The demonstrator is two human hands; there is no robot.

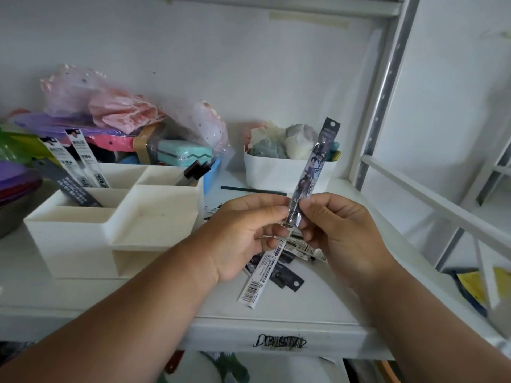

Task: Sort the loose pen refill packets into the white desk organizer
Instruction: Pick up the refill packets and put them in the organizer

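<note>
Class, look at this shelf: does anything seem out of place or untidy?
Yes. Loose packets lie crisscrossed on the shelf under the hands instead of in the organizer, where three packets lean askew. One packet is in both hands.

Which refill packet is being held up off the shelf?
The purple illustrated packet, pinched upright between both hands; the others lie on the shelf or stand in the organizer.

We seem to be at a home storage corner rather than a workplace: a white painted shelf point(276, 324) against a plain wall, framed by a perforated metal rack upright point(387, 87). Household clutter shows it: crumpled pink plastic bags point(110, 106), a white bin point(284, 172) of odds and ends, and a white desk organizer point(83, 239).
</note>
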